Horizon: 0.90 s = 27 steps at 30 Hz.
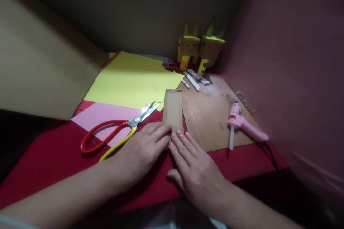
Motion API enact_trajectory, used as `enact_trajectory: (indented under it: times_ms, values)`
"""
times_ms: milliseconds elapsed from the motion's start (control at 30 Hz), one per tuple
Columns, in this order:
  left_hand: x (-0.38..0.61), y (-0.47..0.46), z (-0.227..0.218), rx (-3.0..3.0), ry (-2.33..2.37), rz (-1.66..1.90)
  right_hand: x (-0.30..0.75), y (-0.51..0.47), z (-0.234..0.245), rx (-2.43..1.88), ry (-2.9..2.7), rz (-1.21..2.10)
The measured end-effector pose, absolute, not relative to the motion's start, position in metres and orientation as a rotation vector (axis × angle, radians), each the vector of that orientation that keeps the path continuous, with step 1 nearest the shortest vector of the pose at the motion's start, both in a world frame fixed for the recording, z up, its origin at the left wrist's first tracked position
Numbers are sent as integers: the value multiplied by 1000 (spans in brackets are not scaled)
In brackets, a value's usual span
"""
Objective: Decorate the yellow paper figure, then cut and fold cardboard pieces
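A narrow strip of brown cardboard (173,105) lies lengthwise in front of me, its near end covered by my hands. My left hand (146,146) is closed over its left edge, with fingers bent and thumb alongside. Flat against the near end rest the outstretched fingers of my right hand (195,166), the thumb held apart. Large scissors (131,123) with one red and one yellow handle lie beside my left hand, blades slightly apart and pointing away.
Yellow paper (129,78) and pink paper (107,118) lie on the red cloth (53,154). A pink glue gun (239,120) sits at the right on a brown board (212,118). Several white markers (192,80) lie near two cardboard animal figures (189,46) at the back.
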<state>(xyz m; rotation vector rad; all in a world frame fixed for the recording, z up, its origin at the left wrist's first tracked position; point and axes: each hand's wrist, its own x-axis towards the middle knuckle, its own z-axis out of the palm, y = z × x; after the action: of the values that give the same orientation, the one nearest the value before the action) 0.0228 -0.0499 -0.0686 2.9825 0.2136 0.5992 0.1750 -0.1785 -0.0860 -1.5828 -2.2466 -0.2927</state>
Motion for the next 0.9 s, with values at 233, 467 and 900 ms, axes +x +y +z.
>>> enact_trajectory:
  times_ms: [233,467,900]
  values:
    - [18,-59,-70,3095,177,682,174,-179,-84,-1561,-2279,-256]
    - [23,-52,-75,3046,142,723,188,-164,-75,-1424,-2233,-169]
    - [11,-37,-68,2771,413,740,187,-159,-79,-1306,-2258,-349]
